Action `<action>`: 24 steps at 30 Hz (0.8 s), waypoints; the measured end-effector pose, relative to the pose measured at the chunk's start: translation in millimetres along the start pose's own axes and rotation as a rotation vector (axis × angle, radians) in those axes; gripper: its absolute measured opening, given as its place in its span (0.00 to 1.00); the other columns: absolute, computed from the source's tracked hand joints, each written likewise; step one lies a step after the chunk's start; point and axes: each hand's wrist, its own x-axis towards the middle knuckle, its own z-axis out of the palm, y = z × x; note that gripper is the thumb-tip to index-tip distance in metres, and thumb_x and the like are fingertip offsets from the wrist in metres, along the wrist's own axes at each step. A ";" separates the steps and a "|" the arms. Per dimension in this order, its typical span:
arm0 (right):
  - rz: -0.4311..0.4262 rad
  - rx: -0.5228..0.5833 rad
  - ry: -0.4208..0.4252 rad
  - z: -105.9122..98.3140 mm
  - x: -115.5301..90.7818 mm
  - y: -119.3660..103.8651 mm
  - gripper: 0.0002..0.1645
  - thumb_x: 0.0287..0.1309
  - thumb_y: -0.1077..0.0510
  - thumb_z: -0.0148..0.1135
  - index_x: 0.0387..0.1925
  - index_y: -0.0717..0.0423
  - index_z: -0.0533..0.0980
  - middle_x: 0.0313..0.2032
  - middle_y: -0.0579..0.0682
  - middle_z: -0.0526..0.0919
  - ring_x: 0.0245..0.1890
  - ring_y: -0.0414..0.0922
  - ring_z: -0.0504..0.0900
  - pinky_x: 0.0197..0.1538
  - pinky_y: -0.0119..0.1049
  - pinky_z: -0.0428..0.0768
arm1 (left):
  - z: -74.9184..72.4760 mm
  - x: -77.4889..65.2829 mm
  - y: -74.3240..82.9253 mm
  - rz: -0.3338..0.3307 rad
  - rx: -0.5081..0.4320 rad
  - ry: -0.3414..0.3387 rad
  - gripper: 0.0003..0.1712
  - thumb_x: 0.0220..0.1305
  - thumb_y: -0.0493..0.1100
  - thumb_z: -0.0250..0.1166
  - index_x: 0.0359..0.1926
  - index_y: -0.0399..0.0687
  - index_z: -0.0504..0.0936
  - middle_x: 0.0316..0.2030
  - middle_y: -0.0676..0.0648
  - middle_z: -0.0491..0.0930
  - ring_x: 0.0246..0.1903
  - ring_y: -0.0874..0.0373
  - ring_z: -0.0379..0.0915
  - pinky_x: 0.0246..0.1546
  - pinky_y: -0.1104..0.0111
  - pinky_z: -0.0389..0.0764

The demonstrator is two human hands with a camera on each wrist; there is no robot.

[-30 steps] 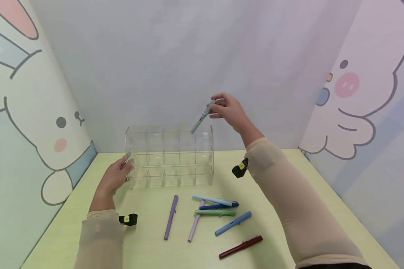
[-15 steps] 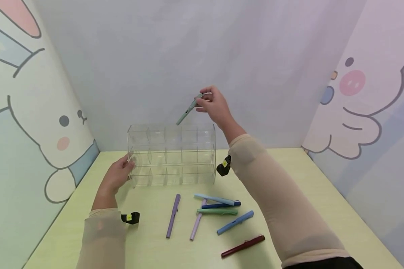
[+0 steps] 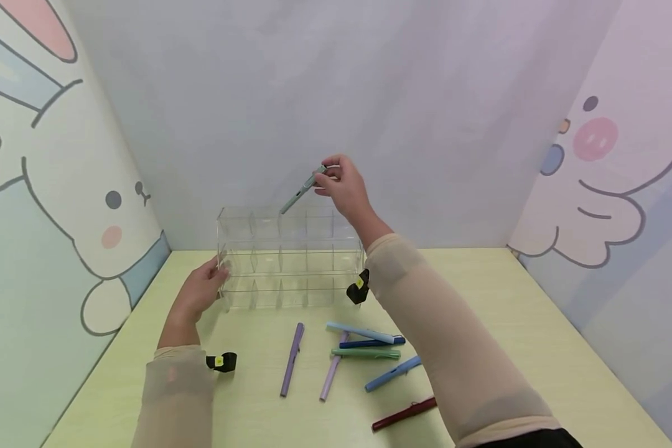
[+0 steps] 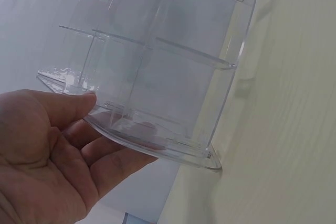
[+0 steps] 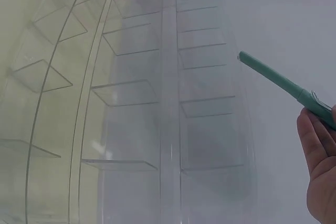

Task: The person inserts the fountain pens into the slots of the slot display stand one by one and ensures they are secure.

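A clear tiered rack (image 3: 291, 263) with several compartments stands upright at the back of the table. My left hand (image 3: 199, 288) grips its left side; in the left wrist view the thumb (image 4: 79, 107) lies on the near edge and the other fingers go behind the clear wall. My right hand (image 3: 343, 188) pinches a mint-green pen (image 3: 299, 194) by its clip end. The pen slants down to the left, its lower end close over the rack's top row. In the right wrist view the pen (image 5: 273, 77) points toward the rack's upper tier.
Several pens lie in front of the rack: a purple pen (image 3: 292, 361), a lilac pen (image 3: 330, 376) under a green pen (image 3: 365, 353), a dark blue pen (image 3: 364, 343), a light blue pen (image 3: 360, 331), a blue pen (image 3: 391, 374) and a dark red pen (image 3: 404, 415). A wall rises behind.
My right hand has carried the mint-green pen leftward along the rack's top, rising and then dipping slightly. My left hand keeps its grip on the rack's side.
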 end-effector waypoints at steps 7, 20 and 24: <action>0.002 0.034 0.005 3.2 5.8 17.4 0.19 0.66 0.63 0.60 0.56 0.63 0.68 0.47 0.64 0.82 0.49 0.57 0.84 0.50 0.41 0.86 | 1.7 -2.0 0.9 -0.008 -0.004 0.004 0.33 0.79 0.49 0.44 0.78 0.56 0.46 0.71 0.33 0.59 0.68 0.34 0.60 0.61 0.43 0.74; -0.035 -0.025 -0.016 17.5 2.6 30.4 0.15 0.66 0.63 0.60 0.52 0.61 0.71 0.43 0.58 0.82 0.44 0.48 0.85 0.46 0.35 0.87 | 2.9 -2.6 -0.3 0.001 -0.004 0.001 0.33 0.79 0.51 0.45 0.78 0.56 0.46 0.70 0.33 0.61 0.67 0.35 0.61 0.61 0.43 0.74; -0.024 -0.032 -0.032 19.7 1.0 36.0 0.14 0.67 0.63 0.60 0.52 0.60 0.72 0.45 0.58 0.82 0.45 0.49 0.85 0.46 0.35 0.87 | 5.1 -3.0 0.3 -0.006 -0.009 0.002 0.33 0.79 0.50 0.45 0.78 0.58 0.46 0.71 0.34 0.60 0.68 0.35 0.61 0.61 0.44 0.74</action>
